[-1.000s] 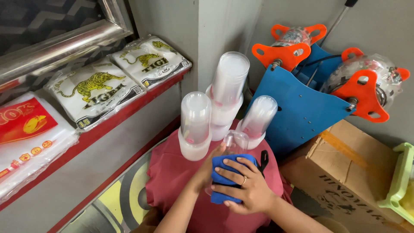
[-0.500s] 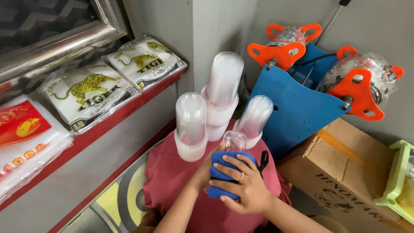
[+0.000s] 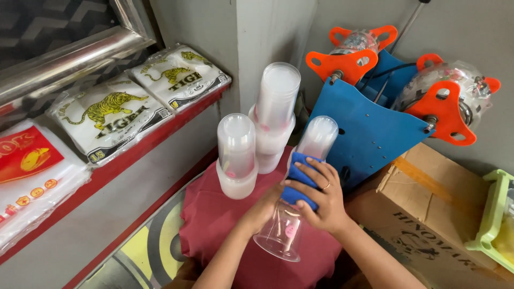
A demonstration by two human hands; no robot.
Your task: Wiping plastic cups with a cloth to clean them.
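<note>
My left hand point(image 3: 263, 210) grips a clear plastic cup point(image 3: 282, 234) that lies tilted, its mouth towards me. My right hand point(image 3: 321, 199) presses a blue cloth point(image 3: 300, 182) against the cup's base end. Both hands hover over a dark red cloth point(image 3: 214, 225) that covers a low surface. Just beyond them stand three stacks of upside-down clear cups: a short one on the left point(image 3: 236, 155), a tall one in the middle point(image 3: 274, 115) and one on the right point(image 3: 317, 138), right behind the blue cloth.
A blue machine with orange handles point(image 3: 369, 123) leans against the wall at right. A cardboard box point(image 3: 428, 208) sits below it, a light green basket point(image 3: 495, 219) at far right. Packs of plastic bags point(image 3: 112, 118) lie on a red-edged shelf at left.
The cup has tipped down towards me, its open mouth now in plain view. My right hand with the blue cloth has slid up to the cup's base end.
</note>
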